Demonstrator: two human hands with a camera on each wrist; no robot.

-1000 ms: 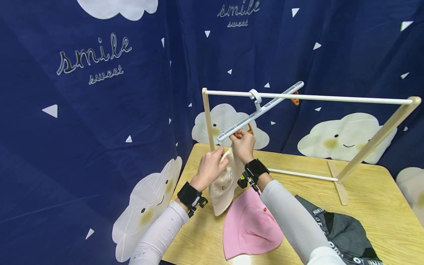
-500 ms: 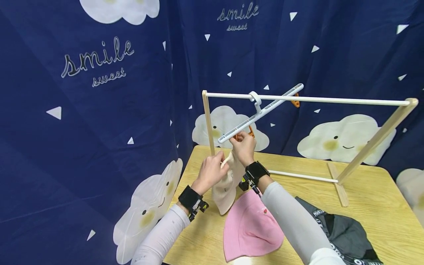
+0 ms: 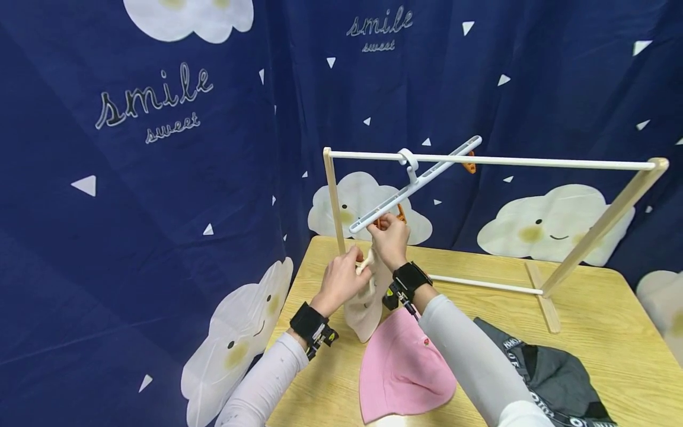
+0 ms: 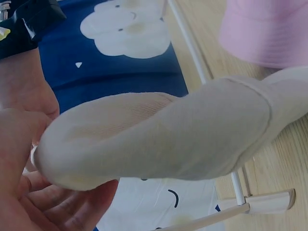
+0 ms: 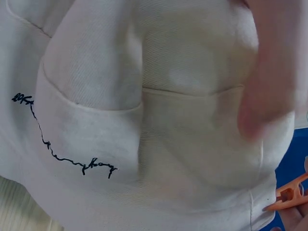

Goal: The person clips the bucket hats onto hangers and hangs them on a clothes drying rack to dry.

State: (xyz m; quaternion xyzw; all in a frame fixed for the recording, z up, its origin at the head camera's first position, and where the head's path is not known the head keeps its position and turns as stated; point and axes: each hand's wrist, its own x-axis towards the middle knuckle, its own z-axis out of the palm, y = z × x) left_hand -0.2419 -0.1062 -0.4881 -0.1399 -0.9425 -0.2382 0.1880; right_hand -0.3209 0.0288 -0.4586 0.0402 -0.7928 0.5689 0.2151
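Note:
A cream bucket hat [image 3: 364, 320] hangs below my left hand [image 3: 341, 277], whose thumb and fingers pinch its upper end. In the left wrist view, the folded hat [image 4: 159, 137] stretches away from that hand. My right hand [image 3: 392, 242] grips an orange clip [image 3: 401, 214] under the near end of a white hanger [image 3: 413, 187]. Dark thread lettering runs along the hat [image 5: 96, 139] in the right wrist view. There the tip of the orange clip [image 5: 288, 194] overlaps the hat's edge, while a blurred finger covers part of the fabric.
The hanger hooks over the white top bar [image 3: 533, 161] of a wooden rack. A second orange clip [image 3: 469, 165] is at its far end. A pink bucket hat [image 3: 402, 373] and a dark grey hat [image 3: 560, 376] lie on the wooden table [image 3: 613, 308]. A blue curtain stands behind.
The cream hat has shifted slightly right and its lower edge has risen a little, with my left hand still pinching it. My right hand stays on the orange clip.

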